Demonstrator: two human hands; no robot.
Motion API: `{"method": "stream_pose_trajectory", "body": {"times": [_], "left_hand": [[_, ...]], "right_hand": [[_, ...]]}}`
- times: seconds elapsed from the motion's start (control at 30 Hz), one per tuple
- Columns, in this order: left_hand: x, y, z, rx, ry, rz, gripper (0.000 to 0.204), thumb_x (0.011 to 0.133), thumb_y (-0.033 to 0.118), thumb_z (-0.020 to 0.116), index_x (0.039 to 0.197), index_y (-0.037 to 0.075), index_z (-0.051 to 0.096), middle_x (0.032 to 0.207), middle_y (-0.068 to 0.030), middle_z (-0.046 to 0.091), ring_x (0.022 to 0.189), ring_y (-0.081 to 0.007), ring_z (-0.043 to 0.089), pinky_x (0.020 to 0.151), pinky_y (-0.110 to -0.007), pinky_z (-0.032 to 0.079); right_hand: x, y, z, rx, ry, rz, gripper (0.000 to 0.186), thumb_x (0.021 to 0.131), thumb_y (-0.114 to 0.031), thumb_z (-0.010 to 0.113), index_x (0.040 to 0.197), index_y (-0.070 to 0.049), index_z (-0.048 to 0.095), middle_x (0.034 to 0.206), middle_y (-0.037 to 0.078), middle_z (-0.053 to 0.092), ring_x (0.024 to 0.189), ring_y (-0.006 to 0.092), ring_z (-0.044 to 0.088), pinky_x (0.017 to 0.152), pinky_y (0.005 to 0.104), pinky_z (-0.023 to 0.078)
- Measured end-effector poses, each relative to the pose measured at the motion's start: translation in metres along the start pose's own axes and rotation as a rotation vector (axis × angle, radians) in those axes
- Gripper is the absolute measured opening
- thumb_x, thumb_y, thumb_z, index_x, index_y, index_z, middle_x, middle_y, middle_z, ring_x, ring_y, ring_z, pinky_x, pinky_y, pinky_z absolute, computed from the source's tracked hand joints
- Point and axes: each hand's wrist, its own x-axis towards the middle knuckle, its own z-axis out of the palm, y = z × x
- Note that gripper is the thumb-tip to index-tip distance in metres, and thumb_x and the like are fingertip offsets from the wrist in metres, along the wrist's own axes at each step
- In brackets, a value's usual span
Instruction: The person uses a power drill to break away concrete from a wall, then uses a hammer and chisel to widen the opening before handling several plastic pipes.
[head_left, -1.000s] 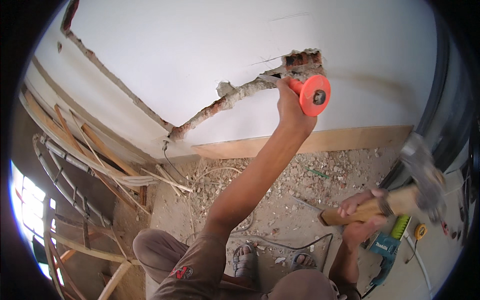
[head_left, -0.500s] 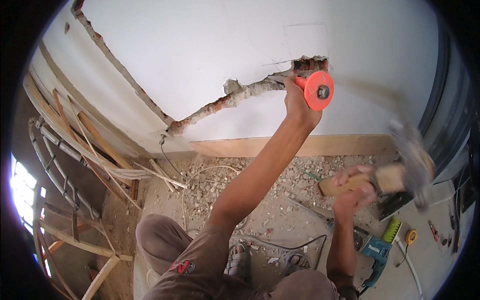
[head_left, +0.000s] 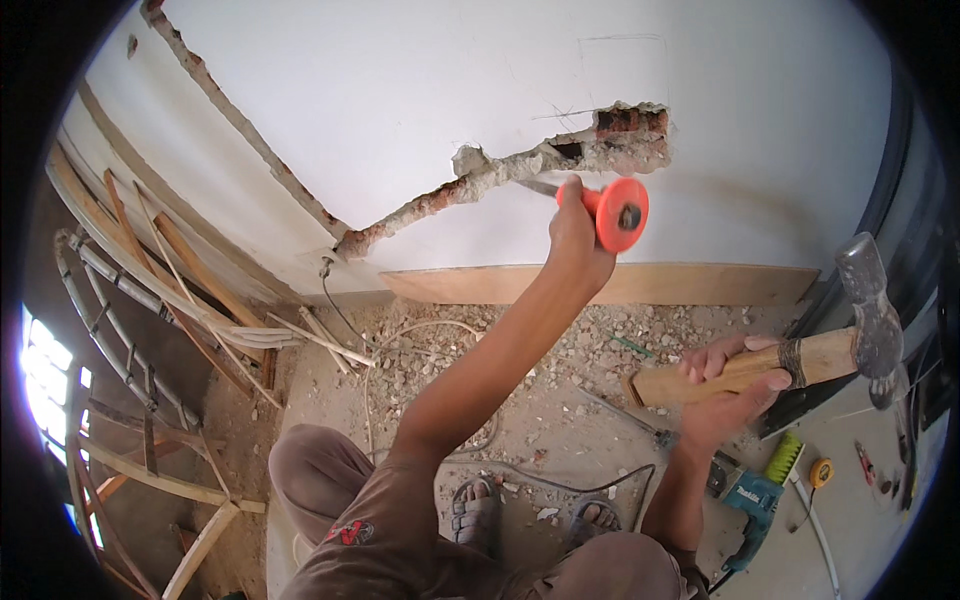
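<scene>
While our left hand [head_left: 578, 235] wraps tightly round the orange grip of a chisel [head_left: 592, 199], our right hand [head_left: 722, 410] closes on the wooden handle of a hammer [head_left: 825, 367], held well apart to the right. The chisel's steel tip points leftward at the lower edge of a rough groove [head_left: 430, 203] in the white wall [head_left: 380, 110]; whether it touches the plaster, we cannot tell. The round orange guard [head_left: 635, 197] stands between our knuckles and the struck end, so we do well to keep every finger behind it. To chip cleanly, we should seat the tip firmly on the groove's lip, hold the shank steady, and bring the hammer face square onto the steel end at the guard's centre; a glancing blow could skid toward the wrist. Short, measured strokes would probably spare the sound plaster beside the broken brick pocket [head_left: 632, 122]. Below, a wooden board [head_left: 600, 286] lies along the wall's foot, with rubble [head_left: 470, 350] strewn before it. Near our sandals [head_left: 475, 515] runs a dark cable [head_left: 560, 484], best kept clear of our feet, and a teal power drill [head_left: 755, 497] lies to the right beside a yellow tape measure [head_left: 821, 471].
</scene>
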Motion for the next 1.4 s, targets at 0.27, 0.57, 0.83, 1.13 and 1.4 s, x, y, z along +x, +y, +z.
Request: {"method": "stream_pose_trajectory", "body": {"times": [0.27,0.57,0.83,1.13,1.4], "left_hand": [[0.005,0.023,-0.041,0.387,0.061,-0.073,0.029,0.095,0.034,0.053,0.096,0.006,0.048,0.088,-0.0080,0.057,0.078,-0.0175,0.058,0.072,-0.035,0.053],[0.006,0.026,-0.045,0.153,0.079,0.013,0.024,0.100,0.028,0.040,0.087,0.009,0.047,0.080,-0.0043,0.051,0.077,-0.0178,0.056,0.076,-0.036,0.052],[-0.067,0.035,-0.018,0.756,-0.557,-0.634,0.031,0.097,0.032,0.048,0.110,0.004,0.051,0.083,-0.0073,0.057,0.064,-0.0171,0.060,0.055,-0.029,0.052],[-0.003,0.042,-0.094,0.091,-0.002,-0.046,0.035,0.095,0.036,0.052,0.111,0.005,0.049,0.082,-0.0058,0.055,0.070,-0.0165,0.057,0.064,-0.032,0.050],[-0.020,0.030,-0.070,0.179,-0.684,-0.503,0.039,0.091,0.034,0.058,0.112,0.003,0.051,0.081,-0.0023,0.057,0.068,-0.0148,0.058,0.058,-0.029,0.051]], "right_hand": [[-0.042,0.015,-0.041,-0.088,-0.131,0.229,0.047,0.098,-0.051,0.038,0.104,-0.004,0.042,0.067,0.008,0.047,0.052,0.0144,0.047,0.047,0.0297,0.043],[-0.064,0.006,-0.060,-0.199,-0.241,0.405,0.044,0.097,-0.045,0.044,0.107,-0.002,0.042,0.065,0.009,0.052,0.054,0.0142,0.050,0.048,0.0285,0.042],[-0.077,0.023,-0.065,-0.230,-0.388,0.438,0.042,0.098,-0.046,0.041,0.106,-0.005,0.042,0.063,0.008,0.048,0.051,0.0146,0.047,0.049,0.0289,0.043],[-0.077,0.008,-0.078,-0.378,-0.461,0.533,0.046,0.097,-0.048,0.040,0.109,-0.004,0.041,0.065,0.009,0.048,0.051,0.0158,0.047,0.049,0.0294,0.043],[-0.086,0.005,-0.049,-0.357,-0.402,0.489,0.052,0.094,-0.052,0.045,0.107,-0.001,0.042,0.068,0.010,0.051,0.055,0.0155,0.050,0.050,0.0303,0.044]]}}
